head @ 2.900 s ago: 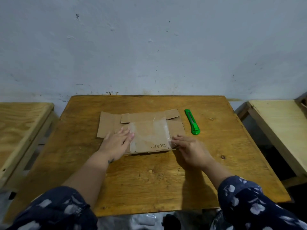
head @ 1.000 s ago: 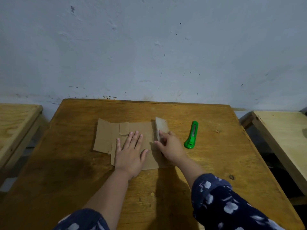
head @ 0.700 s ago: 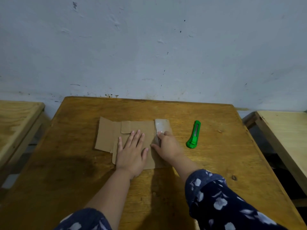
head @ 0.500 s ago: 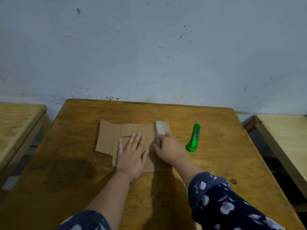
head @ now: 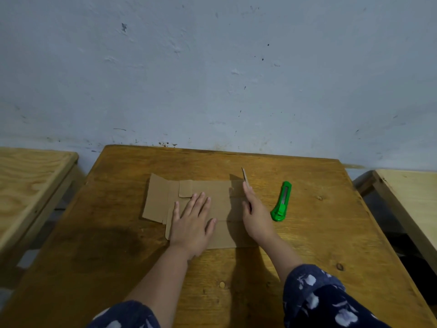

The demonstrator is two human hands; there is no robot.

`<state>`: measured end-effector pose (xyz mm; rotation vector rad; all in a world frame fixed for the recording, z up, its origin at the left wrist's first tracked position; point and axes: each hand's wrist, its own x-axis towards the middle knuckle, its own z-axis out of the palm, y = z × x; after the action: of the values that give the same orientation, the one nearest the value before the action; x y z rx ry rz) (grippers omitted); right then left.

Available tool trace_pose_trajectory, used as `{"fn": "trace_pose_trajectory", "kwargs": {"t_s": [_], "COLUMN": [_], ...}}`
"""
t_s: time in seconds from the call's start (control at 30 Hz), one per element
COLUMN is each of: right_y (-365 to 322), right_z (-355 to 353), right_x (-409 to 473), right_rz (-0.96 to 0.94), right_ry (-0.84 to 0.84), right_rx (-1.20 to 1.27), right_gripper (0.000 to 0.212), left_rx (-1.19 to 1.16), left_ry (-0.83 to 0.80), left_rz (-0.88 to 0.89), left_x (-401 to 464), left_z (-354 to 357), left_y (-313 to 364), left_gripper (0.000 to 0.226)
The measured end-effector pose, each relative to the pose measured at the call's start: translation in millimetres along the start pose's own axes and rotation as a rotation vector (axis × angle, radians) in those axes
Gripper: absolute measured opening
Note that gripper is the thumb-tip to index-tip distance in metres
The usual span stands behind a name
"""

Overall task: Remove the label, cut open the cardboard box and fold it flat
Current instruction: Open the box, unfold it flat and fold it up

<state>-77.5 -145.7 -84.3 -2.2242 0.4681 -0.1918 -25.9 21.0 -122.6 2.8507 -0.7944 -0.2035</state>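
Note:
A brown cardboard box [head: 212,197], cut open, lies flat on the middle of the wooden table [head: 307,245]. My left hand [head: 191,223] rests palm down on its middle with the fingers spread, holding nothing. My right hand [head: 254,214] is at the box's right side and holds the right-hand cardboard flap [head: 244,177] standing upright, so I see the flap edge-on. A green utility knife [head: 281,202] lies on the table just right of my right hand, apart from it. No label shows on the upward face.
A blue-grey wall stands directly behind the table's far edge. A lighter wooden table [head: 30,185] is on the left and another [head: 411,197] on the right, each across a gap.
The right flap, tilted over the box half a second ago, now stands upright and edge-on in my right hand. My left hand has stayed flat on the cardboard.

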Motion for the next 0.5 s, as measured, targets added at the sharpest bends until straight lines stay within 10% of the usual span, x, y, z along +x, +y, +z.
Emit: {"fn": "trace_pose_trajectory", "kwargs": {"t_s": [0.27,0.5], "right_y": [0.0,0.3], "right_z": [-9.6,-7.0], "right_x": [-1.6,-1.2], "right_rz": [0.048,0.065], "right_ry": [-0.018,-0.012], "right_rx": [0.031,-0.023], "right_gripper": [0.058,0.058], "left_rx": [-0.16,-0.328], "left_ry": [0.215,0.452], "left_rz": [-0.017,-0.392], "left_x": [-16.1,-48.6], "left_z": [-24.0,-29.2], "left_y": [-24.1,-61.8], "left_gripper": [0.068,0.056]}}
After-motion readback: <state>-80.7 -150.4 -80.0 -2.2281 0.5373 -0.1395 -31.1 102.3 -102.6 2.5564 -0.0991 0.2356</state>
